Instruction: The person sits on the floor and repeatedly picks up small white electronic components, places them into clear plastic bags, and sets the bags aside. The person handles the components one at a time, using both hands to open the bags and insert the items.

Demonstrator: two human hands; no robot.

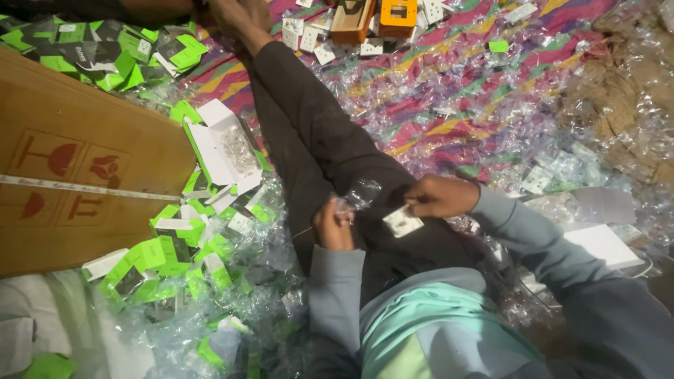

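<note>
Pinching white charger (402, 222) in right hand (439, 196), left hand (333, 226) gripping clear wrapper (359, 194), lap uncluttered

I count two hands at work, my left hand (333, 226) and my right hand (439, 196), and one small white square part (402, 222) between them. One clear plastic wrapper (361, 193) sits at the left fingers. One large brown cardboard carton (77, 165) lies at the side, and one open white box (225, 147) beside it. Two small open boxes stand at the top, one brown (351, 22), one orange (398, 15). The green and white boxes (168, 249) are too many and too heaped to count, as are the loose wrappers
</note>
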